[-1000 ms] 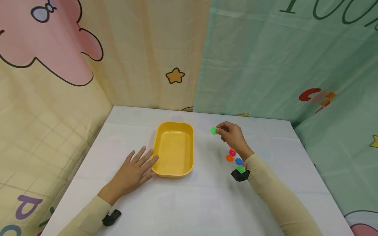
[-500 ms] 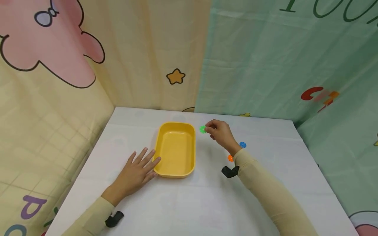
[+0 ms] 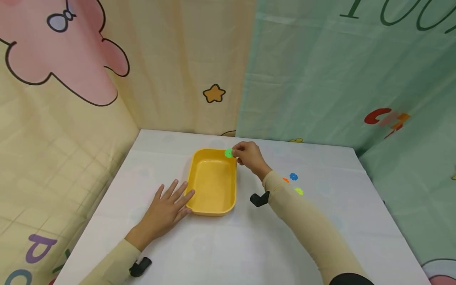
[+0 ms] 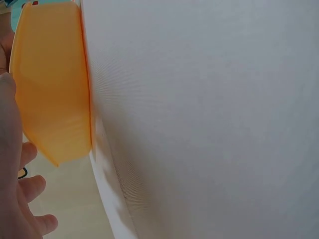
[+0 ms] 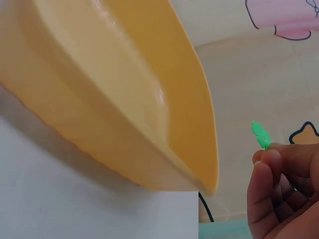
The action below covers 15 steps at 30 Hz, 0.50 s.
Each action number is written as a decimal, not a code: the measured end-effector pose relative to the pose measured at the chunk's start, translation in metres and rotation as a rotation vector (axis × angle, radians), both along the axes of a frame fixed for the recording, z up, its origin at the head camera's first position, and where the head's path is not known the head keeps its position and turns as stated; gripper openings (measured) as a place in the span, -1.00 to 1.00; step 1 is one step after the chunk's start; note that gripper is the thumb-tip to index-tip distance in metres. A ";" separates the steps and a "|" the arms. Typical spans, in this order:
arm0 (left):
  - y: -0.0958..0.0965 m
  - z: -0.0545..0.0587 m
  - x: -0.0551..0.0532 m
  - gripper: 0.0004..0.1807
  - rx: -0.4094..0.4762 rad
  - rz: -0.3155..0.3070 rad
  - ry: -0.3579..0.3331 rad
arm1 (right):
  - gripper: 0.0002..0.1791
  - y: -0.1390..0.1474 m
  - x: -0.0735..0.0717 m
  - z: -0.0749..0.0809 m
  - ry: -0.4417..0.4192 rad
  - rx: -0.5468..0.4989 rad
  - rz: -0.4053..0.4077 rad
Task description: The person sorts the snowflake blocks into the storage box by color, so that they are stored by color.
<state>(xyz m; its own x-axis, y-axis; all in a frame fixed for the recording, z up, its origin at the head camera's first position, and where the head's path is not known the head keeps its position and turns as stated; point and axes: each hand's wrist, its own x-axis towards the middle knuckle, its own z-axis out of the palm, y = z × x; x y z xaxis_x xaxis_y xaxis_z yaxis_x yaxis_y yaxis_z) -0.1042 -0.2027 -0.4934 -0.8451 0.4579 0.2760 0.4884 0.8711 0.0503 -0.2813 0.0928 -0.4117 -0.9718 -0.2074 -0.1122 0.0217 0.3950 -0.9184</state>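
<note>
Our right hand (image 3: 251, 156) shifts leftward, pinching a green flower-shaped disc (image 3: 228, 153); our left hand (image 3: 162, 213), outspread, touches the yellow tray (image 3: 212, 190).

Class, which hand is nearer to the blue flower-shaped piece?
Right. The right hand is left of the blue flower-shaped piece, beside the yellow tray; the left hand is farther left, at the tray's left rim.

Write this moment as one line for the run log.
right hand: pinches green flower piece; left hand: at yellow tray's left side; tray: nothing lying inside; blue piece: right of tray
</note>
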 end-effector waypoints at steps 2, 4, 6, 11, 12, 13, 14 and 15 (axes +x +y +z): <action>0.002 0.001 -0.001 -0.34 0.005 0.001 0.007 | -0.89 -0.006 -0.005 0.000 -0.020 -0.029 -0.005; 0.003 0.001 -0.002 -0.34 0.009 0.006 0.012 | -0.89 -0.013 -0.009 0.001 -0.038 -0.059 -0.008; 0.004 0.001 -0.002 -0.33 0.013 0.011 0.010 | -0.90 -0.021 -0.013 0.000 -0.048 -0.080 -0.008; 0.005 0.000 0.001 -0.33 0.008 0.027 -0.014 | -0.91 -0.044 -0.014 -0.006 -0.080 -0.072 0.008; 0.004 0.000 0.002 -0.33 0.005 0.030 -0.022 | -0.91 -0.048 -0.014 -0.008 -0.082 -0.061 0.011; 0.004 0.000 0.002 -0.33 0.002 0.033 -0.028 | -0.92 -0.053 -0.014 -0.010 -0.085 -0.049 0.013; 0.004 0.000 0.003 -0.33 0.000 0.036 -0.033 | -0.92 -0.057 -0.013 -0.012 -0.084 -0.037 0.016; 0.005 0.000 0.003 -0.32 -0.002 0.039 -0.039 | -0.91 -0.060 -0.012 -0.013 -0.079 -0.024 0.018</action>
